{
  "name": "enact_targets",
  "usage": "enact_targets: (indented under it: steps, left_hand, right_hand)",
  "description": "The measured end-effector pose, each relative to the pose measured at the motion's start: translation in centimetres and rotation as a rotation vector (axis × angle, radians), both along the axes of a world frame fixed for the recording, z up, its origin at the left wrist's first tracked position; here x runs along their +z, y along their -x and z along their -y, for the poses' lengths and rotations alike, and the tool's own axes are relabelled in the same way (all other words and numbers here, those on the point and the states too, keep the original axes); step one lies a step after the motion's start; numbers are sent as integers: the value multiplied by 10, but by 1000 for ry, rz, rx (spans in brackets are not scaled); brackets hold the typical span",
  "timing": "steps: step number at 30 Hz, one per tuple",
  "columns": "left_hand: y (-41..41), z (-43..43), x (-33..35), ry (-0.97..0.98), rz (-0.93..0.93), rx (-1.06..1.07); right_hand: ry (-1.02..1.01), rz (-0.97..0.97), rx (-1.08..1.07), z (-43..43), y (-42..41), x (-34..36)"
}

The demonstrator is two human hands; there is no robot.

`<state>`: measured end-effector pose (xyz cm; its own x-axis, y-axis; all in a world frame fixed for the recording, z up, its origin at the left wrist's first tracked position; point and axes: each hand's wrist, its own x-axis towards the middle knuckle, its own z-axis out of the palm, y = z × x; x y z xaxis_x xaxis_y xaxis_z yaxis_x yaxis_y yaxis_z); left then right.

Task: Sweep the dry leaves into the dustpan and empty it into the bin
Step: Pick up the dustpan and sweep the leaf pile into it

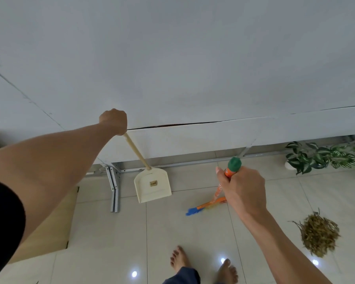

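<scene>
The left hand [113,121] is closed in a fist around the top of the long cream handle of the dustpan [152,185], arm stretched out toward the far wall. The dustpan hangs from that grip with its pan tilted, its lower edge at or just above the tiled floor [115,242], close to the base of a white table [193,140] and beside a folded grey metal leg [114,189]. The right hand [243,188] is wrapped tight around the upper part of the broom [217,198], just below its green cap; the orange stick runs down and away to an orange head with blue bristles that lies on the tiles, right of the dustpan and a little nearer. The pile of dry leaves [319,232] sits on the floor at the near right, well apart from both the broom head and the dustpan. A leafy green and white plant [320,156] in a white pot stands at the far right against the wall. A flat sheet of cardboard [49,228] lies on the floor under the left arm. Two bare feet [180,258] show at the near edge
</scene>
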<state>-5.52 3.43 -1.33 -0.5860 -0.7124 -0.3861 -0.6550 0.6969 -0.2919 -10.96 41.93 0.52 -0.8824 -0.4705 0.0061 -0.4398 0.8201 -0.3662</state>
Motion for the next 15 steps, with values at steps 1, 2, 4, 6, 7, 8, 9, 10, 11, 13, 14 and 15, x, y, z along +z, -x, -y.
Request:
enact_targets:
  steps: [1,2,4,6,7,8,9,10,11,13,14,15]
  left_hand:
    - [0,-4,1,-5,56,-15]
    - [0,-7,-1,-25,96,-25]
    - [-4,-13,-7,-122,181,-6]
    - [-11,-20,-17,-296,256,78]
    - [-15,-24,-21,-389,279,154]
    - [-19,-27,-25,-486,284,244]
    - [-23,-33,-28,-572,290,317]
    - [-27,-39,-32,-656,271,397]
    - [-32,-46,-36,-717,258,469]
    - [-43,-63,-47,-797,210,615]
    - [-50,-73,-52,-820,178,677]
    - [-54,-84,-55,-821,151,724]
  right_hand:
    - [6,-2,0,1,-1,0]
    - [7,0,2,1,-2,1]
    - [-10,7,6,1,-3,2]
    - [-23,22,6,-1,-3,2]
    - [-25,31,5,-2,-3,1]
    - [-26,38,5,-5,-2,0]
    - [-24,40,9,-8,-2,-1]
    - [-17,39,17,-11,-1,-2]
    - [-11,40,25,-15,-1,-3]
    - [-3,64,27,-23,0,-5]
    - [-1,81,25,-28,1,-6]
    - [3,91,26,-35,2,-7]
